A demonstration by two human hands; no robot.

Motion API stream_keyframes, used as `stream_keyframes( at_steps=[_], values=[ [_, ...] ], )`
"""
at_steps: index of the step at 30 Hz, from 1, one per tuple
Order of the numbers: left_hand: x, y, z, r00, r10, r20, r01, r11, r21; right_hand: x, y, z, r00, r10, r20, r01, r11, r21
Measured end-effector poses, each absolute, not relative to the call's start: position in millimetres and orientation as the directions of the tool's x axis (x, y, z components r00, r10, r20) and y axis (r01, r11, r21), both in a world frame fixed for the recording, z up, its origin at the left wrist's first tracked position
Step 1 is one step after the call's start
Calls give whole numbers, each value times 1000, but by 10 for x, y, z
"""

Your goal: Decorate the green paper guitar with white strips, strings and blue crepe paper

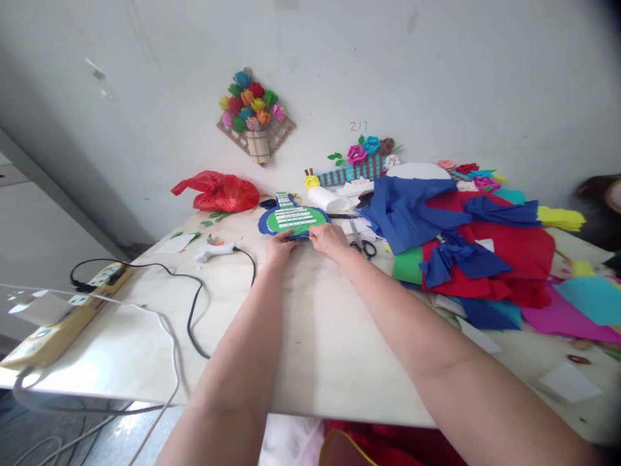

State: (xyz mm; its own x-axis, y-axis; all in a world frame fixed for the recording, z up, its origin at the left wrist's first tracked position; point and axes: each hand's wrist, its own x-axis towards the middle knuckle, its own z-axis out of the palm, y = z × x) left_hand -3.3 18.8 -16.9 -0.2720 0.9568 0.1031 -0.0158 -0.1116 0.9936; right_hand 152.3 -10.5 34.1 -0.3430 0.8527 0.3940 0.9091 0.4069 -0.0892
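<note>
A blue and green paper craft with white strips (294, 220) lies flat on the white table (315, 336) near the far wall. My left hand (280, 248) grips its near left edge with curled fingers. My right hand (328, 239) pinches its near right edge. Both arms stretch far forward across the table.
A glue gun (212, 251) lies left of the craft, its black cord running to a power strip (63, 320) at the left edge. Scissors (361, 243) lie right of my hands. Coloured paper sheets (480, 259) pile at the right. A red plastic bag (220, 192) sits by the wall.
</note>
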Motion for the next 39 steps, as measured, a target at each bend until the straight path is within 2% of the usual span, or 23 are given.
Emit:
stream_keyframes(
  at_steps=[9, 17, 30, 39],
  values=[
    [-45, 191, -180, -237, 961, 145, 70, -132, 989, 1489, -76, 272, -365, 809, 460, 882, 459, -109],
    [-30, 158, -154, -250, 959, 131, 86, -113, 990, 1477, -53, 224, -329, 822, 464, 898, 425, -115],
    [-4, 125, -135, -267, 950, 162, 180, -116, 977, 1347, -8, 197, -251, 886, 391, 919, 345, -191],
    [-4, 118, -128, -285, 951, 119, 78, -101, 992, 1393, -87, 266, -295, 866, 403, 913, 380, -149]
  ],
)
